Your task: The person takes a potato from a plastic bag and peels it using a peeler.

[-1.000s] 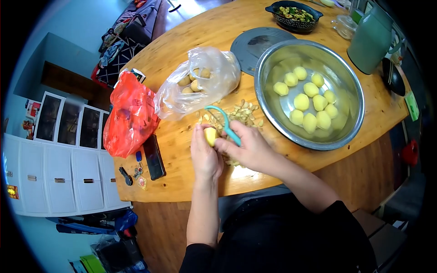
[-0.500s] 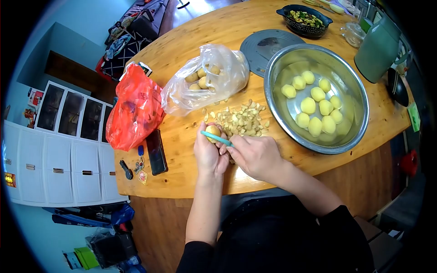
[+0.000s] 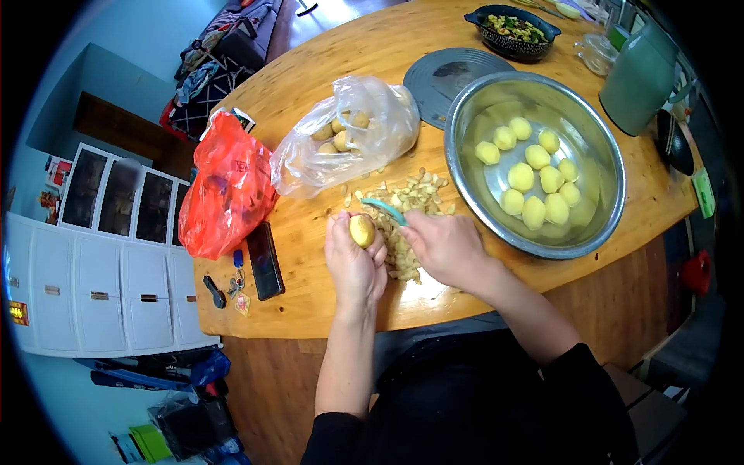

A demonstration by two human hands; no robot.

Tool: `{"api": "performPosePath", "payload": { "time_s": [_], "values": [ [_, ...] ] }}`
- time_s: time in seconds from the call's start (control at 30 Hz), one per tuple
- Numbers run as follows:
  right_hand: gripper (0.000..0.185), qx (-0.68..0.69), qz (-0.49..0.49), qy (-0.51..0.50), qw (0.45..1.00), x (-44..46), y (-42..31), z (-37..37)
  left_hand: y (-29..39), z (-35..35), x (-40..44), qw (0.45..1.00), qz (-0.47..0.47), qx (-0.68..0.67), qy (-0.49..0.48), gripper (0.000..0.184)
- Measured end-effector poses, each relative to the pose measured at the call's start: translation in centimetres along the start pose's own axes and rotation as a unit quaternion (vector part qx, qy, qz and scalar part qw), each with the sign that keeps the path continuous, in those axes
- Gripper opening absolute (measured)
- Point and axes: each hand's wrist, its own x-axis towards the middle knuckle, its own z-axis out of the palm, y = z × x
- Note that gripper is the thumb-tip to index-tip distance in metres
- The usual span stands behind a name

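Observation:
Held in my left hand is a potato, its yellow flesh partly bared. My right hand is closed round a teal peeler, whose head sits just above and right of the potato, apart from it. Beneath and beyond my hands lies a heap of potato peelings. To the right, a large steel bowl contains several peeled potatoes. A clear plastic bag beyond my left hand has unpeeled potatoes in it.
On the left of the wooden table are a red plastic bag, a phone and keys. A grey round mat, a dark dish of food and a green jug stand farther back.
The peeler has lifted off the potato and moved up and right with my right hand. My left hand has tilted, showing more of the potato. The whole view has shifted slightly.

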Motion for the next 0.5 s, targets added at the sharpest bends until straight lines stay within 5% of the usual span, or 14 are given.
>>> {"api": "performPosePath", "payload": {
  "time_s": [0.5],
  "values": [
    [0.016, 0.003, -0.106, 0.059, 0.993, -1.4, -1.9, 0.7, -0.7, 0.3, 0.8, 0.998, -0.013, 0.007, 0.057, 0.030]
  ]
}}
